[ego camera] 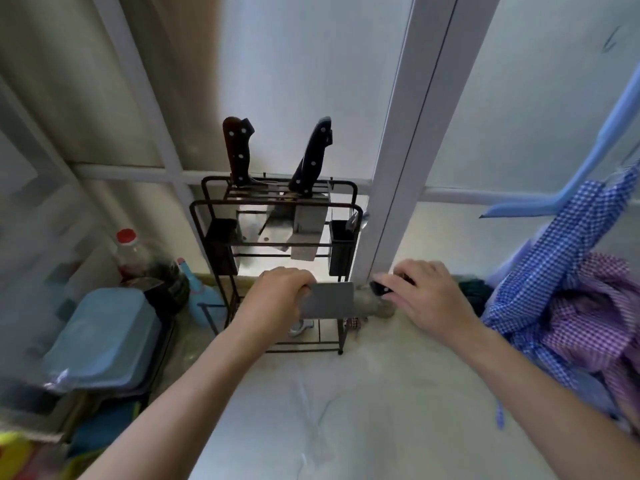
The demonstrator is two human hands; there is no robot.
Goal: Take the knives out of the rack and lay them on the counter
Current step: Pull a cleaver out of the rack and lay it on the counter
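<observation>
A black wire knife rack [277, 204] stands at the back of the pale counter [346, 393]. Two knives stay in its top slots: one with a dark brown handle [237, 150] on the left, one with a black handle [313, 157] on the right, their wide blades hanging inside the frame. In front of the rack a cleaver [329, 299] is held flat and sideways, just above the counter. My left hand [277, 296] grips the far end of its grey blade. My right hand [426, 292] is closed over its black handle.
Left of the rack stand a red-capped bottle [133, 254], a blue spray bottle [199, 296] and a blue tub lid [104, 337]. Checked blue and purple cloths [581, 306] pile up at the right. A white window post [398, 168] rises behind my right hand.
</observation>
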